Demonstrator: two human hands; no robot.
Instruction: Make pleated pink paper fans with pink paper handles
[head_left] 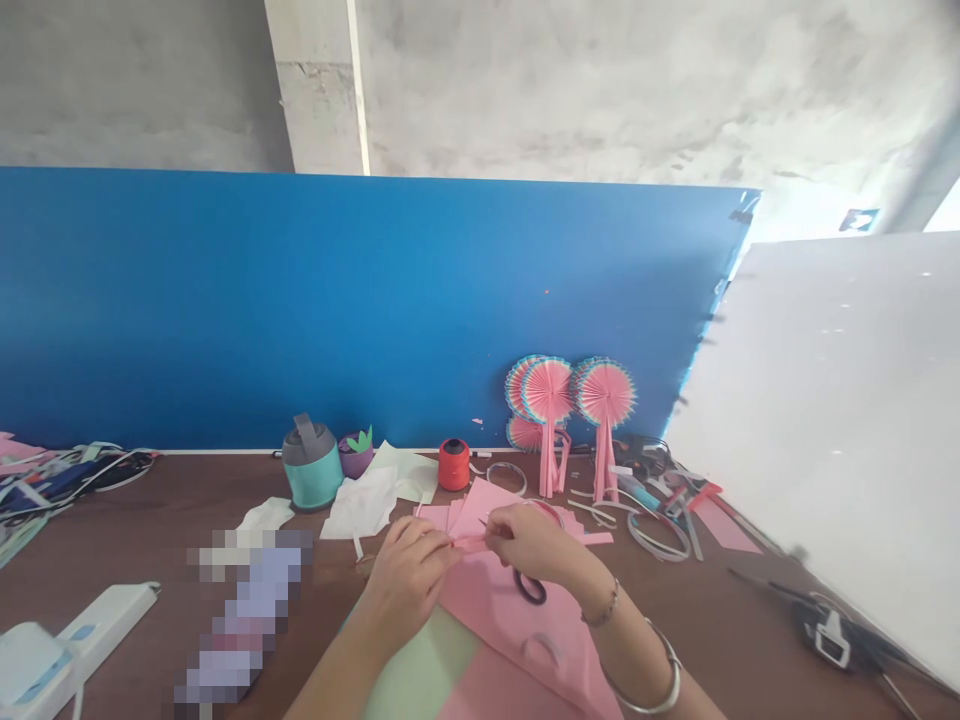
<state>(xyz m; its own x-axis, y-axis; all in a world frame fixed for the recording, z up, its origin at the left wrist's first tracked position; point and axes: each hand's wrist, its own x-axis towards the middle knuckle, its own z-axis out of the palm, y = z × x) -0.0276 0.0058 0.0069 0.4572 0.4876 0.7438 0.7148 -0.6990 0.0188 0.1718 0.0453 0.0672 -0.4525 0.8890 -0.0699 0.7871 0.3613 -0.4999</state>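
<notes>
We list: folded pink paper [470, 544], pinched by left hand [409, 568] and right hand [521, 540], seemingly for tautness; black-handled scissors [534, 600] under right palm, apparently for readiness.

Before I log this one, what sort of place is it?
Probably a papercraft workshop: pleated pink paper fans stand before a blue partition, and pink paper sheets lie on a brown table.
</notes>
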